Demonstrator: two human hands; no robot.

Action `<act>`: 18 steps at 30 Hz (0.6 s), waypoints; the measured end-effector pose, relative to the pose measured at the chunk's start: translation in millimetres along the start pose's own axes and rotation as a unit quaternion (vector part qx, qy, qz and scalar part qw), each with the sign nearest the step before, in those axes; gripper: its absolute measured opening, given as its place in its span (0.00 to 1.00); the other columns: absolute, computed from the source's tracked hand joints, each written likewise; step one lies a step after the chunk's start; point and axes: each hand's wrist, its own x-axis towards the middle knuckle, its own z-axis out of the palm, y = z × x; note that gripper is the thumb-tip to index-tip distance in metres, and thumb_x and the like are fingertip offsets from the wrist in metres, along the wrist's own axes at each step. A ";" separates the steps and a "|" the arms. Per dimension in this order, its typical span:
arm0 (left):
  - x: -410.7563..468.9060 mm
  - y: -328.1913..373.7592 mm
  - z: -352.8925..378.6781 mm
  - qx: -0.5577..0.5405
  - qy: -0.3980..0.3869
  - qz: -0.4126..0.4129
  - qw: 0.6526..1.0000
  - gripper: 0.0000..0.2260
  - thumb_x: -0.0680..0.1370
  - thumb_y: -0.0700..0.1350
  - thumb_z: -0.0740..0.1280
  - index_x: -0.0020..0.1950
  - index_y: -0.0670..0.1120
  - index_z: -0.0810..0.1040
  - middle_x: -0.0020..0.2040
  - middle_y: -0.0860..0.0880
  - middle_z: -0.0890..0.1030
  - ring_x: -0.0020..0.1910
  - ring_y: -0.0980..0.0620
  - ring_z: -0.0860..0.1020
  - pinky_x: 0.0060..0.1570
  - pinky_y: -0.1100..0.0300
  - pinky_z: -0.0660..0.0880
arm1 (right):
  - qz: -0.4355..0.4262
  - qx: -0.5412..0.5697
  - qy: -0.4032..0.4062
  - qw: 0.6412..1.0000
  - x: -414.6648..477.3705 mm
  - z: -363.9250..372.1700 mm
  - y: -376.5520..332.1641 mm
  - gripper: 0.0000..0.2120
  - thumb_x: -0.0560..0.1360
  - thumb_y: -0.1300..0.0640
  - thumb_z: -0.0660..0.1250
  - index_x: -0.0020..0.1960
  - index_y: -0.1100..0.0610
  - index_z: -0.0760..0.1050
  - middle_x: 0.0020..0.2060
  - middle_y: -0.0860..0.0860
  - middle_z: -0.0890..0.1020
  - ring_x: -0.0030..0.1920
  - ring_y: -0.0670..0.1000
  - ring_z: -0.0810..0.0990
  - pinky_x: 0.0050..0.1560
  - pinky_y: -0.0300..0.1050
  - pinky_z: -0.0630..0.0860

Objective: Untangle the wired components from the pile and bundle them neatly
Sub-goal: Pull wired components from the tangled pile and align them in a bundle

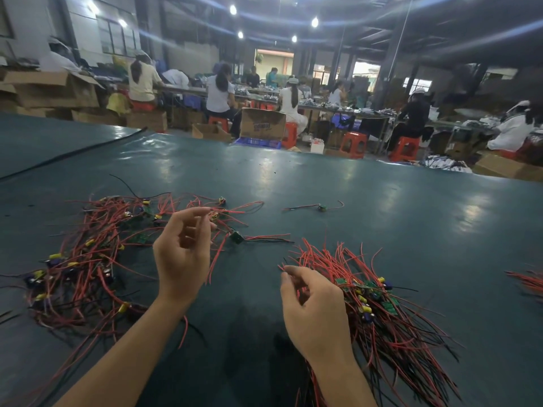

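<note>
The tangled pile of wired components (88, 259) lay on my left, a loose mass of red and black leads with small green boards and yellow and dark blue parts caught among them. It reached from the table's near edge up to my left hand. On my right lay the gathered bundle (390, 312), its boards roughly together in the middle and its red leads fanned out away from me and back towards me.

My left hand (183, 254) was raised at the pile's far right fringe, palm turned towards me, fingers curled with the tips close to the thumb. I could not tell whether they pinched a lead. Just beside it was one component with a green board (236, 237), a red lead (216, 259) trailing down from it past my palm. My right hand (314, 312) sat at the left edge of the bundle, fingers curled inward, thumb and forefinger closed on some of its red lead ends.

A lone component (322, 207) lay well apart, farther out on the dark green table mat (382, 186). More red leads (529, 282) showed at the right edge, and a black cable (73, 154) crossed the far left corner. Beyond the table, people sat on red stools (354, 143) at long benches among cardboard boxes (263, 123).
</note>
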 end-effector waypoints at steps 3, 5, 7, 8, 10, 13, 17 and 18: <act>-6.7 15.0 6.4 -0.011 -0.033 0.079 0.996 0.08 0.79 0.40 0.64 0.50 0.54 0.75 0.39 0.49 0.81 0.32 0.53 0.78 0.32 0.56 0.75 | 0.055 0.150 -0.023 0.987 1.9 1.7 -7.7 0.07 0.80 0.53 0.64 0.53 0.49 0.81 0.38 0.46 0.84 0.36 0.43 0.80 0.40 0.39 0.79; -14.4 22.5 11.6 -0.013 -0.080 0.139 0.987 0.09 0.79 0.40 0.64 0.53 0.55 0.74 0.40 0.53 0.80 0.34 0.57 0.78 0.34 0.61 0.75 | 0.118 0.271 -0.044 0.954 3.5 1.0 -15.4 0.08 0.80 0.52 0.63 0.47 0.49 0.81 0.39 0.48 0.85 0.34 0.45 0.80 0.32 0.39 0.77; -25.8 24.9 17.0 -0.011 -0.145 0.194 0.970 0.08 0.78 0.40 0.64 0.53 0.53 0.75 0.41 0.55 0.78 0.33 0.55 0.77 0.33 0.60 0.74 | 0.195 0.389 -0.067 0.898 5.8 -1.7 -23.4 0.14 0.78 0.46 0.61 0.46 0.53 0.82 0.41 0.51 0.86 0.35 0.47 0.82 0.24 0.40 0.74; -32.4 25.2 19.9 -0.014 -0.180 0.210 0.961 0.06 0.78 0.40 0.65 0.52 0.51 0.75 0.41 0.55 0.78 0.32 0.53 0.76 0.32 0.58 0.74 | 0.225 0.427 -0.071 0.873 7.0 -3.5 -25.4 0.18 0.76 0.44 0.60 0.46 0.55 0.83 0.41 0.52 0.87 0.35 0.47 0.83 0.23 0.40 0.73; -44.1 24.7 24.7 -0.028 -0.245 0.217 0.945 0.03 0.78 0.41 0.65 0.50 0.49 0.74 0.39 0.53 0.78 0.31 0.53 0.75 0.30 0.58 0.73 | 0.251 0.453 -0.060 0.854 9.6 -6.4 -24.9 0.19 0.75 0.45 0.63 0.41 0.57 0.85 0.39 0.54 0.86 0.35 0.49 0.83 0.25 0.40 0.74; -55.6 24.0 27.0 -0.024 -0.289 0.209 0.934 0.04 0.77 0.42 0.66 0.48 0.49 0.73 0.37 0.54 0.78 0.31 0.59 0.73 0.30 0.62 0.73 | 0.268 0.466 -0.038 0.843 11.5 -9.2 -19.7 0.11 0.77 0.55 0.67 0.40 0.58 0.85 0.41 0.58 0.86 0.38 0.54 0.84 0.35 0.46 0.79; -61.1 25.4 27.5 -0.023 -0.303 0.150 0.941 0.11 0.73 0.44 0.71 0.49 0.51 0.70 0.35 0.55 0.79 0.29 0.55 0.76 0.28 0.60 0.74 | 0.296 0.500 -0.029 0.813 13.7 -12.2 -18.0 0.06 0.76 0.63 0.68 0.45 0.58 0.83 0.40 0.57 0.86 0.37 0.53 0.83 0.38 0.46 0.79; -61.4 26.5 28.1 -0.035 -0.303 0.135 0.943 0.12 0.73 0.45 0.72 0.51 0.52 0.71 0.37 0.57 0.80 0.29 0.57 0.76 0.29 0.63 0.74 | 0.297 0.506 -0.025 0.810 14.1 -12.2 -18.5 0.05 0.76 0.64 0.67 0.46 0.58 0.82 0.40 0.57 0.86 0.38 0.53 0.83 0.37 0.45 0.79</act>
